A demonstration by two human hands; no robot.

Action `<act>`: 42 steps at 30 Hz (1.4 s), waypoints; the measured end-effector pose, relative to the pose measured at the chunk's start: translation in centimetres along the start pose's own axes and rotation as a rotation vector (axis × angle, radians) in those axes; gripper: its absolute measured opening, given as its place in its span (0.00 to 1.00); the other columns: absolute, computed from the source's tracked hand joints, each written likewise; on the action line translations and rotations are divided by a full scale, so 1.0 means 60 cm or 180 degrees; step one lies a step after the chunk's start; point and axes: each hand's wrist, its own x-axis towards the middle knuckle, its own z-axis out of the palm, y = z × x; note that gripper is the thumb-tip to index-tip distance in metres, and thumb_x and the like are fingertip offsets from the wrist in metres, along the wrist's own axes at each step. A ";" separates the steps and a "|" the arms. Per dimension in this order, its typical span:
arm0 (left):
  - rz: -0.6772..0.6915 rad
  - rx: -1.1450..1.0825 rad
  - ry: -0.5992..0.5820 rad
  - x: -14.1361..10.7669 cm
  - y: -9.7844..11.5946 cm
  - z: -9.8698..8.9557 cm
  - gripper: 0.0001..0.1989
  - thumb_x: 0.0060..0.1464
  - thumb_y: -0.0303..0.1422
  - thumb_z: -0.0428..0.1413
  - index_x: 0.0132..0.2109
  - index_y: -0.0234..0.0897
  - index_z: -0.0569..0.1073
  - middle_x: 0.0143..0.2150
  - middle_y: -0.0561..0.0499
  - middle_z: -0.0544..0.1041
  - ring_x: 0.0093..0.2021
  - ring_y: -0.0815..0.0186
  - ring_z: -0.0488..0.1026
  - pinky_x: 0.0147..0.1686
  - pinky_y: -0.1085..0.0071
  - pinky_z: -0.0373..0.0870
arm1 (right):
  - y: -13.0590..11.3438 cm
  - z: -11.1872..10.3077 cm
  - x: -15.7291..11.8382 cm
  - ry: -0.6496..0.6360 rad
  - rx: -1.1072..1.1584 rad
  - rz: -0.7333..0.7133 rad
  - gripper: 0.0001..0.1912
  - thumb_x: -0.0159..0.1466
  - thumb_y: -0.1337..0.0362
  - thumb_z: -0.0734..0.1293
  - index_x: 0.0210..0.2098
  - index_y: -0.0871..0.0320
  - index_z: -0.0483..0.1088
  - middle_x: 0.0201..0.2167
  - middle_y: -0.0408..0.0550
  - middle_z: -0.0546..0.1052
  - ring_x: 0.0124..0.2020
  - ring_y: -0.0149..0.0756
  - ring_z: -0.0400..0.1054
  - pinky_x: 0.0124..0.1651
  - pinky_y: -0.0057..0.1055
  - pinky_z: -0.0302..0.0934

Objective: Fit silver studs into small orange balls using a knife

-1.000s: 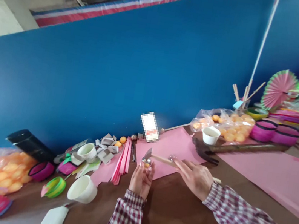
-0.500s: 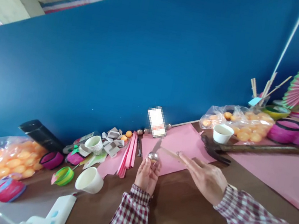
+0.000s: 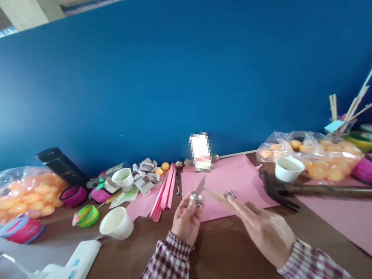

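My left hand point(image 3: 187, 219) is closed round a shiny silver object point(image 3: 196, 198), above the front edge of a pink sheet point(image 3: 226, 177). A pointed grey blade point(image 3: 201, 184) rises from behind that object; how the two are joined is unclear. To the right, my right hand point(image 3: 264, 228) has its fingers stretched forward, with a small shiny silver piece point(image 3: 230, 194) at the fingertips. A thin pale stick point(image 3: 216, 196) runs from the fingers of my right hand toward the blade.
At right lie a hammer point(image 3: 334, 189), a white cup point(image 3: 288, 170) and a bag of orange balls point(image 3: 334, 159). On the left are another bag of orange balls point(image 3: 26, 198), a white cup point(image 3: 117, 223) and a power strip point(image 3: 81, 265). A blue partition point(image 3: 169, 70) stands behind.
The view has shifted, so most things sit farther right. The silver piece at my right fingertips now shows more clearly, and the object in my left hand appears turned.
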 end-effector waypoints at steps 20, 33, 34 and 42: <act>0.0574 0.0832 0.0398 0.002 -0.010 0.003 0.17 0.37 0.26 0.62 0.38 0.33 0.70 0.34 0.49 0.73 0.31 0.71 0.70 0.34 0.73 0.64 | -0.001 0.000 -0.001 0.0070 0.0109 -0.0023 0.23 0.62 0.68 0.54 0.58 0.52 0.52 0.31 0.45 0.74 0.23 0.26 0.67 0.28 0.22 0.60; 0.0405 0.0649 0.0346 -0.002 -0.008 0.004 0.23 0.39 0.27 0.61 0.46 0.40 0.67 0.41 0.49 0.71 0.40 0.67 0.71 0.44 0.65 0.64 | 0.002 0.002 0.000 0.0122 0.0062 0.0172 0.23 0.63 0.67 0.53 0.58 0.54 0.51 0.34 0.47 0.75 0.24 0.27 0.67 0.28 0.23 0.60; 0.0430 0.0627 0.0355 -0.002 -0.009 0.004 0.24 0.39 0.26 0.61 0.46 0.41 0.67 0.41 0.49 0.71 0.40 0.67 0.71 0.45 0.65 0.64 | 0.002 0.002 -0.001 0.0190 0.0088 0.0219 0.23 0.63 0.67 0.52 0.58 0.54 0.51 0.36 0.47 0.74 0.25 0.27 0.67 0.29 0.23 0.61; 0.0524 0.0813 0.0336 0.001 -0.011 0.003 0.20 0.37 0.24 0.61 0.42 0.36 0.69 0.42 0.46 0.72 0.42 0.66 0.71 0.45 0.70 0.63 | -0.002 0.005 -0.003 -0.0084 0.0195 0.0177 0.24 0.62 0.68 0.53 0.58 0.53 0.50 0.37 0.46 0.75 0.26 0.28 0.69 0.28 0.23 0.62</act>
